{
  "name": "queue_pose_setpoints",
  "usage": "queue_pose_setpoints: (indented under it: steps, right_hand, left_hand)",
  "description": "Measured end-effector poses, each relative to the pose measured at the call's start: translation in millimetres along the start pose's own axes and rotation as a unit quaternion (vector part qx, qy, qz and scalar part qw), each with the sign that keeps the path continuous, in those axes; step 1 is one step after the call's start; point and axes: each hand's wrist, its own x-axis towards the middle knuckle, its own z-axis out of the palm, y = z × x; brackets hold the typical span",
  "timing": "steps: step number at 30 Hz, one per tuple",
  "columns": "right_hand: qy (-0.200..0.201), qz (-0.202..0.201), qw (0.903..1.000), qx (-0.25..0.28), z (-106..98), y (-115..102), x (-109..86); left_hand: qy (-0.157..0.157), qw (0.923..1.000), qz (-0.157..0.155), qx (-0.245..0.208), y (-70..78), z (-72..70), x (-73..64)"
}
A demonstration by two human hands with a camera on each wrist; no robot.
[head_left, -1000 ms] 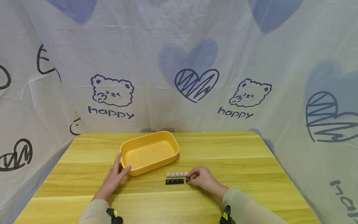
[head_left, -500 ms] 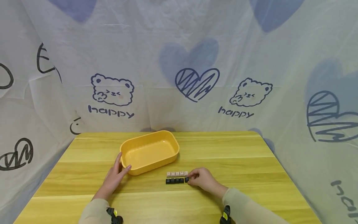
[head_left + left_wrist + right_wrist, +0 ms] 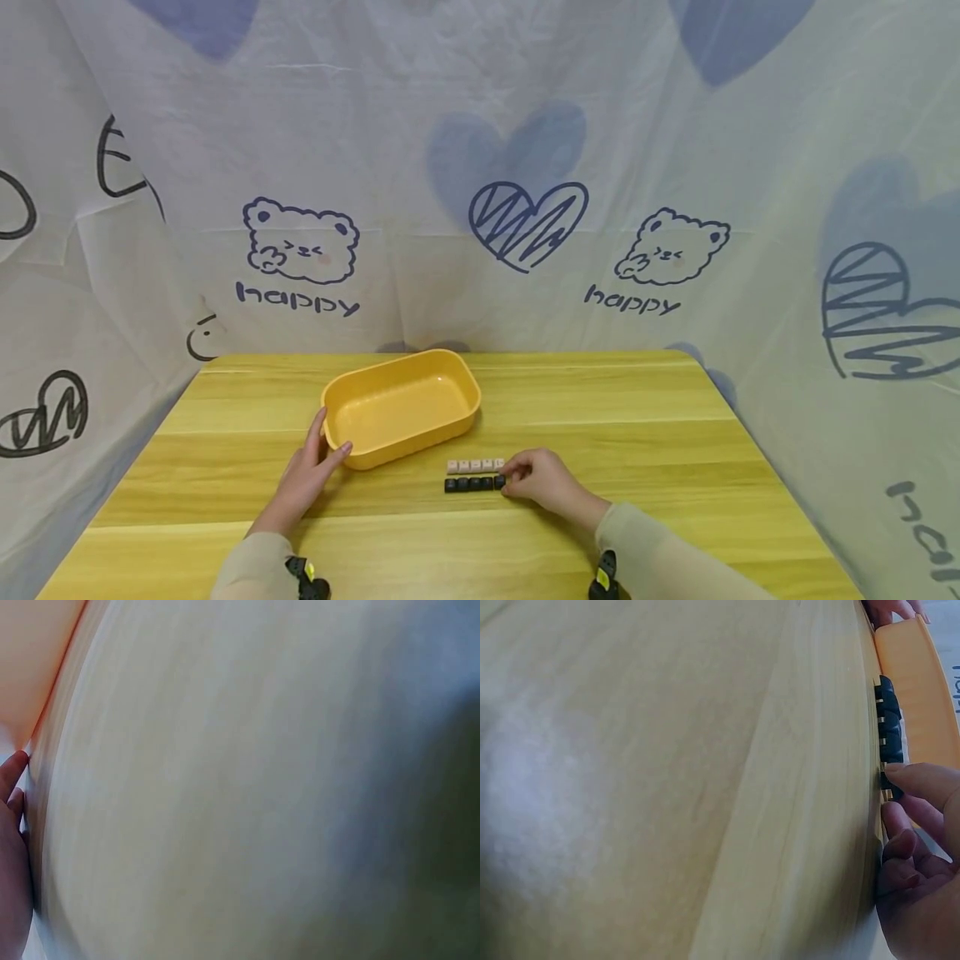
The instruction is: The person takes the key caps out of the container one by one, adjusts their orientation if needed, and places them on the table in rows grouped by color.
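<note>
A yellow plastic bin [image 3: 401, 408] stands on the table, and my left hand [image 3: 303, 475] rests against its left end with the fingers extended. In the left wrist view the fingers [image 3: 13, 774] touch the bin's wall. My right hand [image 3: 546, 483] pinches the last black keycap [image 3: 500, 482] at the right end of a row of black keycaps [image 3: 468, 484]. Behind that row lies a parallel row of white keycaps [image 3: 475, 466], its right end by my right fingertips. In the right wrist view the thumb [image 3: 911, 780] lies on the black keycap.
The wooden table [image 3: 615, 417] extends around the bin and rows. A white curtain [image 3: 420, 275] printed with hearts and bears hangs behind and at both sides. Dark wrist cameras [image 3: 604, 575] are strapped to both sleeves.
My right hand has slid the black keycap leftward, closing the gap to the other black keycaps, so they now form one line. The left hand and the bin stay put.
</note>
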Motion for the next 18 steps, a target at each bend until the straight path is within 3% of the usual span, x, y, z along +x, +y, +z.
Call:
queue_pose_setpoints:
  steps: [7, 13, 18]
  right_hand:
    - [-0.003, 0.014, 0.9996, 0.025, -2, 0, 1.0]
    - [0.012, -0.007, 0.9999, -0.001, -15, -5, 0.7]
    - [0.033, -0.015, 0.999, -0.026, -32, -10, -2.2]
  left_hand:
    - [0.01, 0.9999, 0.003, 0.003, -4.5, -4.3, -3.3]
    - [0.015, 0.9998, 0.004, 0.008, -12.5, -10.1, -4.3]
    - [0.011, 0.9994, 0.008, -0.031, -17.5, -12.7, -2.1]
